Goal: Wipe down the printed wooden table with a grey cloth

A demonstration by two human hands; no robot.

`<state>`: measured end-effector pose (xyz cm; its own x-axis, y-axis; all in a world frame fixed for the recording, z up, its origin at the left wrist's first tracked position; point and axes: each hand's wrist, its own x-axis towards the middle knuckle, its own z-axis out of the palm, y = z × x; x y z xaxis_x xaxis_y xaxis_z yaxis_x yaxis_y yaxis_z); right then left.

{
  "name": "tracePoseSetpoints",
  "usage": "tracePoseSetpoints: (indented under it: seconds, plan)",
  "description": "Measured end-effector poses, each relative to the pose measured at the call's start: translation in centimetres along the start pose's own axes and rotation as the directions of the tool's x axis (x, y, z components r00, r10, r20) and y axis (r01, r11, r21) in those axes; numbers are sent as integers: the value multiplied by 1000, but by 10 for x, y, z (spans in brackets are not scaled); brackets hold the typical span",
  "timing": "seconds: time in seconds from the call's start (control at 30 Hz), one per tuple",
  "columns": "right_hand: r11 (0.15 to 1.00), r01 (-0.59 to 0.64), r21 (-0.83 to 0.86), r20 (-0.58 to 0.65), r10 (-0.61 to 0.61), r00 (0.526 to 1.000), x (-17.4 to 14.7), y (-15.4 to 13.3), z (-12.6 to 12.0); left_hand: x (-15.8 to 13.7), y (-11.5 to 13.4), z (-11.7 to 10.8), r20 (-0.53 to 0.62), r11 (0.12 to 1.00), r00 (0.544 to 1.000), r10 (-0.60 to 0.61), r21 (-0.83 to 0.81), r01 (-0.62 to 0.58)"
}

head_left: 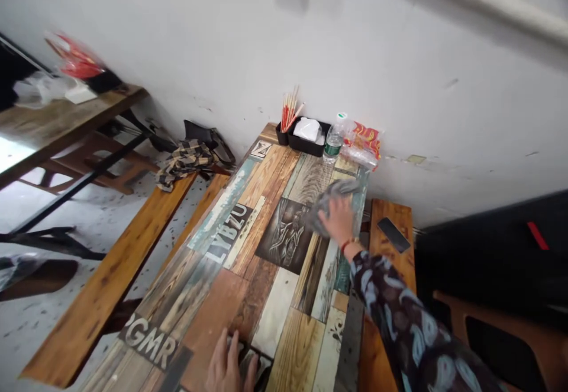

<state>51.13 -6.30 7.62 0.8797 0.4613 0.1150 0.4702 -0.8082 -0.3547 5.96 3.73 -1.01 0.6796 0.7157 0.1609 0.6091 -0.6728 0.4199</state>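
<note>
- The right hand (339, 219) is reaching far across the table (248, 297), fingers spread and pressing down on a grey cloth (331, 199); whether the fingers are also gripping a fold is not clear from here.
- The left hand (231, 362) is lying flat on the near edge of the table, fingers apart, holding nothing; its wrist is cut off by the bottom of the picture.
- The cloth is sitting under and just beyond the right hand, toward the far right corner of the table, bunched with its longer side running toward the wall; the right hand is on it, the left hand is well apart from it.
- Beyond the cloth, against the wall, a black tray (306, 140) with chopsticks (289, 111), a water bottle (332, 142) and a red-printed plastic bag (364, 143) are standing close together.
- A dark phone (393, 235) is lying on the bench (393, 273) just right of the right wrist.
- A checked cloth (184, 161) is lying on the bench to the left.
- Part of the grey cloth is hidden beneath the palm, and the bag's contents are too blurred to make out.
</note>
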Motion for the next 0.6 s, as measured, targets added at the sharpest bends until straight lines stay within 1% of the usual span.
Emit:
tracePoseSetpoints:
  seconds: [0.03,0.07,0.1,0.13,0.17,0.2,0.23,0.27,0.3,0.33,0.37,0.4,0.43,0.47,0.5,0.53,0.57,0.6]
  plan:
    - [988,151,41,83,-154,985,-29,-14,7,8,8,3,9,999,1000,23,28,-23]
    - [954,280,107,159,-294,943,-57,-24,13,18,15,6,14,997,999,48,52,-49]
    - [892,410,191,230,-447,865,-81,-30,18,28,21,8,16,995,997,73,70,-74]
    - [817,509,272,279,-573,771,-96,-31,20,38,25,9,11,992,995,95,80,-95]
    - [762,559,329,299,-645,703,-100,-25,19,48,27,10,5,989,994,113,92,-113]
    - [742,570,352,299,-666,683,-92,-15,16,56,27,10,5,986,992,129,107,-129]
    - [763,548,343,282,-640,715,-73,-1,10,63,25,10,10,981,989,145,129,-145]
    - [814,496,302,250,-570,783,-44,14,3,67,21,11,17,975,987,161,155,-161]
    - [877,415,243,204,-465,862,-10,28,-4,70,18,11,21,968,985,174,183,-175]
    - [919,351,179,166,-380,910,26,39,-8,71,14,12,21,960,983,185,210,-185]
    - [953,285,102,131,-297,946,59,46,-10,71,10,13,18,953,981,194,234,-193]
    - [978,206,37,93,-209,974,86,46,-8,70,7,15,11,946,979,205,255,-201]
    - [991,131,-13,54,-130,990,103,39,-3,70,5,16,4,940,976,216,271,-209]
    - [997,72,-39,22,-71,997,109,25,4,69,4,16,-4,934,974,227,283,-216]
    - [998,51,-38,8,-51,999,104,6,14,69,3,16,-12,932,972,235,287,-222]
    - [997,82,-16,18,-82,997,90,-17,24,70,4,15,-20,933,970,242,280,-227]
    - [986,165,25,54,-166,985,70,-42,35,71,5,14,-27,938,970,243,262,-228]
    - [952,294,87,114,-303,946,46,-66,45,72,7,12,-34,946,971,238,237,-223]
